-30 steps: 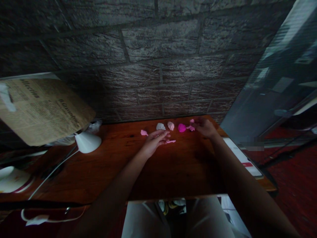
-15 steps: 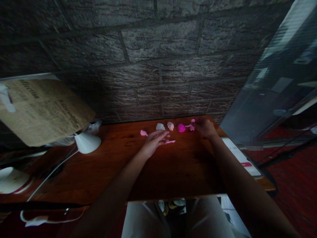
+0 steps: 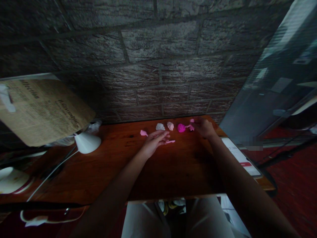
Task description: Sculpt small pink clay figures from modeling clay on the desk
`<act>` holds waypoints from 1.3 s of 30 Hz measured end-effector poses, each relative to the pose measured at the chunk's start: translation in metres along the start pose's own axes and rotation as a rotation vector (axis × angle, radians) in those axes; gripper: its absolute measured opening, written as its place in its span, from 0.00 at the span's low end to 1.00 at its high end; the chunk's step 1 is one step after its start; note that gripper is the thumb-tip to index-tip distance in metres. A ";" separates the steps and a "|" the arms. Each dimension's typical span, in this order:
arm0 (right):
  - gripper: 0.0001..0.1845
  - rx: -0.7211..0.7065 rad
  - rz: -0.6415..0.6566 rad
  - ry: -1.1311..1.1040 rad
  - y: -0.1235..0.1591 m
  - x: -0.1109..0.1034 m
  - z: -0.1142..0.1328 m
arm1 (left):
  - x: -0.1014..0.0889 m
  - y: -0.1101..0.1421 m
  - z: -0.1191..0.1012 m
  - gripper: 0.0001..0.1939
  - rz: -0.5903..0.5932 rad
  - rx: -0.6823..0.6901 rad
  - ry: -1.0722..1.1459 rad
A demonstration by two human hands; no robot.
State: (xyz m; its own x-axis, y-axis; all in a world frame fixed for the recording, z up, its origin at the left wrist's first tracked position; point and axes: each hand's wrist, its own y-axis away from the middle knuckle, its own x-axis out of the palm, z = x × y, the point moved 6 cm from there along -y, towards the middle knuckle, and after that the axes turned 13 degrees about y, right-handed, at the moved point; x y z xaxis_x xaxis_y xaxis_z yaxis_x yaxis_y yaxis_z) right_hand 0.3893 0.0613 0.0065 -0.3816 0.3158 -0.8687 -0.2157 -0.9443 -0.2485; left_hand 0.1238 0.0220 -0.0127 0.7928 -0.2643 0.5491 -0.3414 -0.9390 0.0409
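Observation:
My left hand [image 3: 155,140] is over the middle of the wooden table, upper fingers stretched to the right. At its lower fingertips is a thin pink strip of clay [image 3: 170,141], which looks pinched there. Toward the table's back right, my right hand [image 3: 204,128] has its fingers closed at a pink clay figure [image 3: 191,127], and they partly cover it. Left of that figure sits a magenta clay ball [image 3: 181,128]. A pale pink lump [image 3: 170,126] and a white lump [image 3: 160,127] come further left, then a small pink piece [image 3: 143,133].
A brick-patterned wall [image 3: 138,76] rises behind the table [image 3: 173,172]. At the left are a white cone-shaped object [image 3: 88,142] with a cable, a printed brown paper bag [image 3: 42,109] and a cup [image 3: 12,180]. A phone [image 3: 241,157] lies along the right edge.
My right hand has shifted slightly left and covers a little more of the pink clay figure. My left hand and the other clay pieces stay where they were.

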 end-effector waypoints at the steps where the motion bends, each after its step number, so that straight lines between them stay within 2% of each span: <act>1: 0.16 -0.003 0.002 -0.009 0.000 0.001 -0.001 | 0.000 0.000 0.000 0.23 0.001 -0.001 0.000; 6: 0.17 0.001 -0.024 -0.073 -0.003 0.002 -0.006 | -0.005 -0.002 -0.007 0.21 -0.001 0.060 -0.093; 10: 0.19 0.036 -0.189 -0.146 -0.004 -0.011 -0.013 | -0.009 -0.002 -0.018 0.12 0.016 0.270 -0.414; 12: 0.18 0.060 -0.234 -0.131 -0.003 -0.016 -0.016 | -0.007 0.000 -0.016 0.09 0.055 0.344 -0.601; 15: 0.15 0.086 -0.179 -0.072 -0.004 -0.013 -0.016 | -0.002 0.003 -0.007 0.07 0.130 0.368 -0.787; 18: 0.14 0.097 -0.140 -0.039 -0.005 -0.008 -0.014 | 0.001 0.006 -0.003 0.08 0.161 0.405 -0.884; 22: 0.11 0.094 -0.137 -0.009 -0.005 -0.005 -0.015 | 0.004 0.006 0.000 0.07 0.212 0.392 -0.971; 27: 0.13 0.138 -0.216 0.002 -0.005 -0.005 -0.020 | 0.007 0.007 -0.002 0.07 0.245 0.389 -0.962; 33: 0.18 0.246 -0.166 0.008 -0.003 0.008 -0.025 | 0.008 0.008 -0.001 0.07 0.246 0.410 -0.947; 39: 0.18 0.277 -0.160 -0.045 -0.006 0.021 -0.024 | 0.009 0.007 0.000 0.06 0.265 0.430 -0.976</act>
State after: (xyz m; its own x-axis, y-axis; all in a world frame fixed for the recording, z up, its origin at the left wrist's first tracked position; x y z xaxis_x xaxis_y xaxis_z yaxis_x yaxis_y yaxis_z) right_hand 0.4047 0.0716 -0.0203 -0.3614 0.4680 -0.8064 -0.5102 -0.8232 -0.2491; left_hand 0.1281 0.0128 -0.0077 0.8434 -0.3508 -0.4070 -0.5054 -0.7750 -0.3795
